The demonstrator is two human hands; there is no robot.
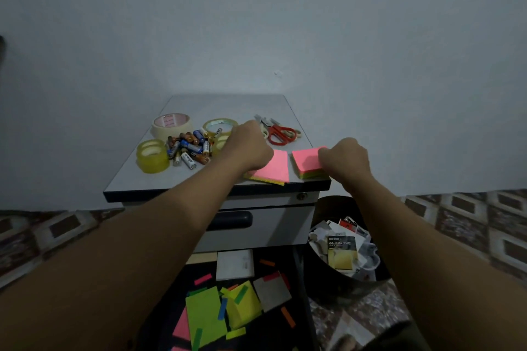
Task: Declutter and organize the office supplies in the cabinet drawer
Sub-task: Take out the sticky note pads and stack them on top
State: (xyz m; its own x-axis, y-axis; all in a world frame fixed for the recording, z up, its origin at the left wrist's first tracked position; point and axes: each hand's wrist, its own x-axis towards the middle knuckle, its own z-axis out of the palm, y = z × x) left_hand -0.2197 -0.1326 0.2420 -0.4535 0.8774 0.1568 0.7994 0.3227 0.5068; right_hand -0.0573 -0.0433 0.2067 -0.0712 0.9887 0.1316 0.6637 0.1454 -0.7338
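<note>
Left hand [251,145] lay curled over the far left corner of the left pad [275,168], its hold hidden; right hand [346,158] pinched the right edge of the right pad [306,161]. Nearest, the open drawer [265,333] held loose notes [205,313], with a bin [342,291] of rubbish just to its right. Both pink pads sat slightly apart at the front of the cabinet top [228,105]; behind lay batteries [189,148], tape rolls [171,124] and scissors [281,134].

Home room: patterned floor tiles [470,216], drawer cabinet [256,225].
</note>
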